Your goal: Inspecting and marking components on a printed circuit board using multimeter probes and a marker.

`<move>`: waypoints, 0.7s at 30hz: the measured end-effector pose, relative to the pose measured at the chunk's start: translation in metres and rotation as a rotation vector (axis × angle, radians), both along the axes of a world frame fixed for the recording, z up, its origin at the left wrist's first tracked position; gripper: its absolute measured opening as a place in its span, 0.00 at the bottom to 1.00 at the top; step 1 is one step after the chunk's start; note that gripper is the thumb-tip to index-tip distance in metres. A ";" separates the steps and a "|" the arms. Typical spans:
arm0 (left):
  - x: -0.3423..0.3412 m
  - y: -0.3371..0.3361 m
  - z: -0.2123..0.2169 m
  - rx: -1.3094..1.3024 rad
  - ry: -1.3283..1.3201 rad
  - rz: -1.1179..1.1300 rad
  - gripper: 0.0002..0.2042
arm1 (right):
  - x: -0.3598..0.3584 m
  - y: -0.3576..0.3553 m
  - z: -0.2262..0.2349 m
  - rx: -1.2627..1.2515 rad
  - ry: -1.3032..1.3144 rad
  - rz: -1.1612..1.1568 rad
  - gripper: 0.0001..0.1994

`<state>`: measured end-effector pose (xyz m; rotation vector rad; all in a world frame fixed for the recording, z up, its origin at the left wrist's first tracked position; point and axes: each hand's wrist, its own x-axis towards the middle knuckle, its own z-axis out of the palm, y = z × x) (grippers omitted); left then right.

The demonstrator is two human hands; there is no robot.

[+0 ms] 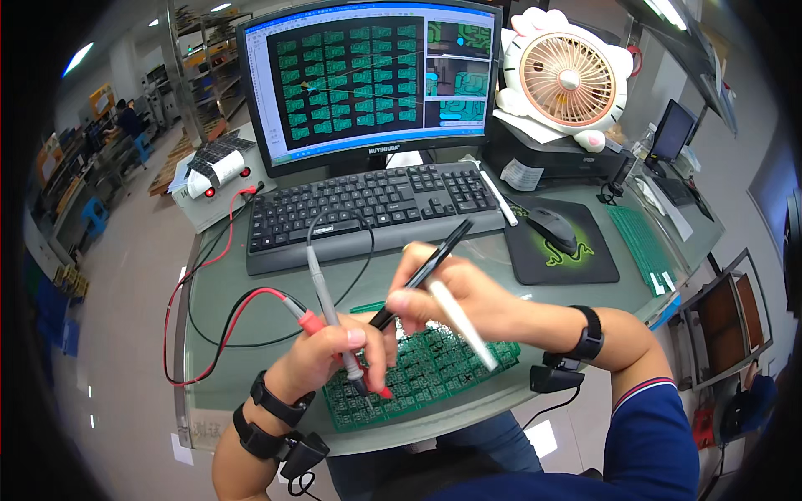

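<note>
Circuit board [426, 367] under both hands, at desk edge [468, 411]

I have a single view, from the left fisheye camera on the wearer's head, looking steeply down and forward over the desk [251, 351]. It sits close: the left hand [330, 355] and right hand [443, 296] fill the lower centre, with forearms entering from the bottom edge, while the monitor [372, 79] stands at the top and the workshop floor curves away on the left. Straight edges bow toward the dark round rim, and there is no second view to overlap with it.
</note>
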<state>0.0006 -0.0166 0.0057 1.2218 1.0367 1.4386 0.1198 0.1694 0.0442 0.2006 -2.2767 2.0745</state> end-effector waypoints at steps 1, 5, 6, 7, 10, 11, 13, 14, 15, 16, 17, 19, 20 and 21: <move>-0.007 0.004 -0.005 0.003 -0.019 -0.084 0.26 | 0.002 0.012 0.003 0.107 0.039 -0.077 0.14; -0.020 0.004 -0.012 0.048 -0.008 -0.118 0.27 | 0.022 0.071 0.015 0.396 -0.049 -0.368 0.15; -0.021 0.007 -0.013 0.061 -0.015 -0.125 0.27 | 0.029 0.091 0.008 0.545 -0.129 -0.361 0.16; -0.017 0.003 -0.007 0.030 0.010 -0.121 0.28 | 0.034 0.102 0.003 0.682 -0.138 -0.374 0.16; -0.019 0.004 -0.011 -0.002 0.003 -0.167 0.29 | 0.045 0.111 -0.007 1.064 -0.154 -0.401 0.14; -0.020 0.004 -0.013 -0.035 -0.022 -0.221 0.29 | 0.048 0.105 -0.004 1.184 -0.083 -0.464 0.14; -0.021 0.004 -0.027 -0.081 -0.112 -0.323 0.29 | 0.057 0.086 0.003 1.093 0.099 -0.517 0.11; -0.019 0.005 -0.031 -0.082 -0.119 -0.324 0.29 | 0.064 0.073 0.005 0.845 0.094 -0.450 0.09; -0.015 0.003 -0.030 -0.099 -0.120 -0.362 0.29 | 0.069 0.058 0.002 0.658 0.168 -0.321 0.06; -0.011 0.000 -0.026 -0.116 -0.117 -0.399 0.28 | 0.071 0.047 0.002 0.550 0.252 -0.102 0.05; -0.008 0.000 -0.025 -0.138 -0.074 -0.441 0.27 | 0.069 0.033 -0.002 0.554 0.339 0.054 0.06; -0.002 0.002 -0.018 -0.164 -0.021 -0.439 0.26 | 0.066 0.020 -0.011 0.781 0.405 0.152 0.11; 0.001 0.002 -0.015 -0.185 0.036 -0.430 0.25 | 0.065 0.020 -0.015 0.886 0.413 0.150 0.14; 0.000 0.001 -0.011 -0.204 0.036 -0.412 0.24 | 0.066 0.024 -0.020 0.887 0.408 0.146 0.14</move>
